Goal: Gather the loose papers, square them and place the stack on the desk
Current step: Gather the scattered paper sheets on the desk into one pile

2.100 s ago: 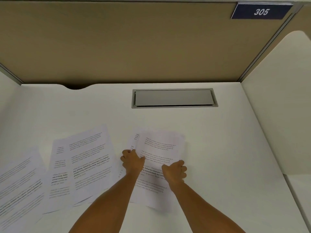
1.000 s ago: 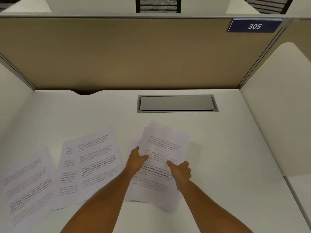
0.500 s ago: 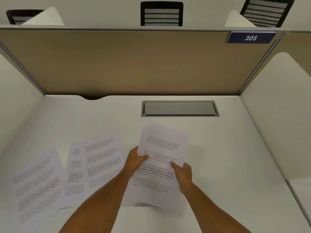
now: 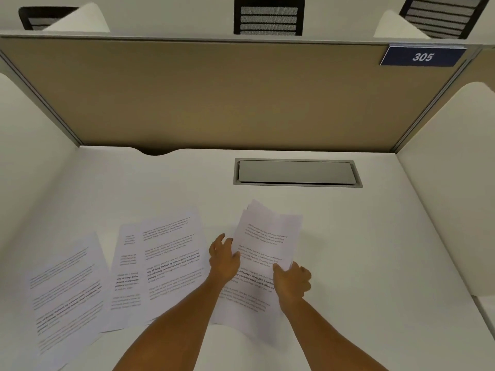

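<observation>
While right hand [image 4: 292, 283] still pinches papers [image 4: 265, 236] | left hand [image 4: 223, 259] grip loosened, fingers spread

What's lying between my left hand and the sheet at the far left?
Overlapping printed sheets, flat on the desk, per the head view.

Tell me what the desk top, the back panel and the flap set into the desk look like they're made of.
Desk top: smooth matte white, no grain, probably laminate. Back panel: dull flat tan, likely fabric-covered board; no weave is visible. Flap: grey with a soft sheen in a grey frame, metal or metal-look plastic.
</observation>
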### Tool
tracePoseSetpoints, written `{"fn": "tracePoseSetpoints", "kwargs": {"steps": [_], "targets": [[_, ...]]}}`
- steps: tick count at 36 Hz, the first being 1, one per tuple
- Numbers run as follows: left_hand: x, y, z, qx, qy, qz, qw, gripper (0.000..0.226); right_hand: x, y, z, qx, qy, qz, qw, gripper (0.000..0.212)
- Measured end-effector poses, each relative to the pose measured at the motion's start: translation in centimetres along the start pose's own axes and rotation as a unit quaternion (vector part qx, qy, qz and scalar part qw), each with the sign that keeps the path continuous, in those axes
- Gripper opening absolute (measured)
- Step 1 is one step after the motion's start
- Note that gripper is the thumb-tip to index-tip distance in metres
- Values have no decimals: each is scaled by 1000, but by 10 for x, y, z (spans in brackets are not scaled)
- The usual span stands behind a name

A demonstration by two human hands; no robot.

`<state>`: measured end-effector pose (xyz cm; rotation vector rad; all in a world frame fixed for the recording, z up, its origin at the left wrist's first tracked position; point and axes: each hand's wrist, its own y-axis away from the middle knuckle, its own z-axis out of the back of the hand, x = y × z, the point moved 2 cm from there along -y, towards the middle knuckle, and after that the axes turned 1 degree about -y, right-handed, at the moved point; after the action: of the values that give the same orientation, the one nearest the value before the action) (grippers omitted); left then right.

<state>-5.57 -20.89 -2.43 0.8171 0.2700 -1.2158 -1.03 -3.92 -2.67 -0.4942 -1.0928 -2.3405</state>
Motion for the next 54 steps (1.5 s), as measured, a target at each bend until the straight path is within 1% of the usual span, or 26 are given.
{"fn": "tracePoseSetpoints", "kwargs": {"steps": [4, 7, 16, 23, 25, 28, 30, 34, 37, 39, 43, 47, 48, 51, 54], "targets": [[7, -8, -11, 48, 8, 23, 999, 45, 0, -3, -7, 38, -9, -30, 999, 60], [12, -13, -18, 62, 30, 37, 997, 49, 3, -6, -11, 47, 2, -34, 998, 63], [15, -24, -29, 39, -18, 87, 995, 53, 13, -11, -18, 67, 30, -44, 996, 65], [14, -25, -29, 44, -4, 99, 994, 49, 10, -14, -16, 62, -34, -42, 997, 72], [13, -24, -28, 45, 7, 94, 994, 49, 7, -16, -16, 71, -56, -36, 995, 72], [12, -22, -25, 52, 22, 81, 995, 53, 2, -17, -15, 81, -89, -48, 992, 77], [12, -21, -24, 52, 38, 81, 995, 56, 0, -18, -14, 75, -96, -42, 992, 71], [13, -19, -20, 24, 107, 93, 990, 61, -3, -16, -9, 52, -146, -15, 988, 46], [12, -16, -17, 28, 164, 106, 980, 59, 0, -12, -8, 60, -160, -5, 985, 39], [13, -14, -14, 25, 179, 109, 977, 57, 3, -8, -8, 72, -174, 6, 982, 33], [18, -9, -4, -2, 166, 115, 979, 57, 10, -1, -7, 78, -191, 29, 978, 33], [25, -4, 10, -43, 98, 109, 988, 45, 14, 7, -5, 73, -206, 59, 974, 28], [27, -1, 15, -46, 102, 104, 988, 43, 14, 10, -4, 74, -209, 62, 973, 27], [34, 7, 28, -34, 205, 72, 976, 36, 15, 20, -4, 83, -215, 73, 970, 26], [44, 19, 44, -50, 236, 65, 968, 25, 16, 34, -7, 93, -221, 91, 967, 26]]}}
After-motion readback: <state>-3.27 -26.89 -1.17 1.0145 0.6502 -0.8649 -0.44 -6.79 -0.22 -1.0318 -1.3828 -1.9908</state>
